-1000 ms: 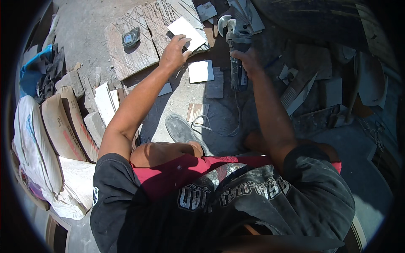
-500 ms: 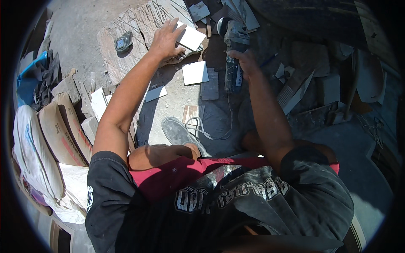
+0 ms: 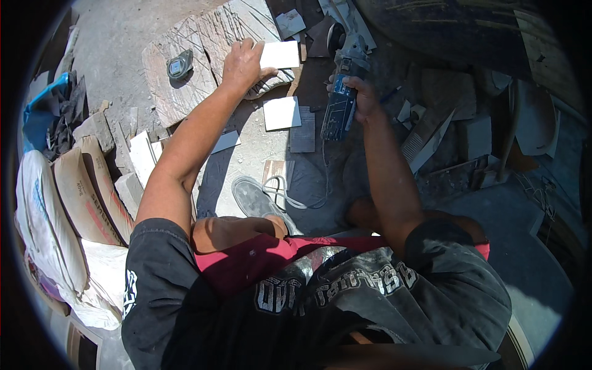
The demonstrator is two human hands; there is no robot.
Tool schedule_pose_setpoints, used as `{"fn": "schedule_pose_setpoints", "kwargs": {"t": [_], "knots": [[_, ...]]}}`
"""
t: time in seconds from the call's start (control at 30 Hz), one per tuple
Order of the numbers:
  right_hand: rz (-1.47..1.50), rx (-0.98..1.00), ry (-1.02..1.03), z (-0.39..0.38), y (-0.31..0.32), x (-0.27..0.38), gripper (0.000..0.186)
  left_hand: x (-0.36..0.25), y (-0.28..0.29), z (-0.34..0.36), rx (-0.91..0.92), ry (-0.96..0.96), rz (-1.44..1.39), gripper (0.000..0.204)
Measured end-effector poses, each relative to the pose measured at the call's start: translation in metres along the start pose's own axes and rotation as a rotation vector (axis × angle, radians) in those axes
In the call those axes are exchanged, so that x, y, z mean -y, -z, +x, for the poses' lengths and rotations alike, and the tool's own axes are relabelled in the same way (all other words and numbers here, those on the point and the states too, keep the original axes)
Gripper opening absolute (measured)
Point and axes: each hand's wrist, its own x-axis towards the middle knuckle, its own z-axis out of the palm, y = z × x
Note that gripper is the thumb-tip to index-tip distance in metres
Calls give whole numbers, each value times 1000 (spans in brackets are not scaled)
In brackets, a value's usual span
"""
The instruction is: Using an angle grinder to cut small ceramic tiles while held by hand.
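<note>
My left hand (image 3: 242, 68) grips the left end of a white tile piece (image 3: 280, 55), with its thumb along the near edge and fingers at the far side. The tile rests at the right edge of a scored, reddish stone slab (image 3: 209, 55). My right hand (image 3: 362, 98) is wrapped around the body of an angle grinder (image 3: 339, 108). The grinder's dark disc (image 3: 335, 38) points away from me, to the right of the tile and apart from it. I cannot tell whether the disc is spinning. A tape measure (image 3: 179, 66) lies on the slab's left part.
Another white tile (image 3: 282, 113) and a grey tile piece (image 3: 303, 131) lie on the ground nearer me. The grinder's cord (image 3: 290, 202) loops by my shoe (image 3: 256, 196). Broken boards and offcuts (image 3: 431, 139) crowd the right; bags (image 3: 80, 194) stand at the left.
The white tile has turned so its edges run straighter across, and my left fingers have closed in on it. The grinder has rolled in my right hand, its disc shifting slightly right.
</note>
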Motion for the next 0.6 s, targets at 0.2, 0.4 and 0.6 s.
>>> {"fn": "schedule_pose_setpoints", "kwargs": {"t": [0.2, 0.4, 0.6], "knots": [[-42, -11, 46, 0, -19, 12, 45, 1, -9, -6, -39, 4, -9, 77], [21, -51, 130, -6, -34, 13, 44, 12, -5, 8, 71, -69, 17, 71], [24, -28, 82, -6, -19, 13, 46, 43, -4, 41, 76, -437, 170, 65]]}}
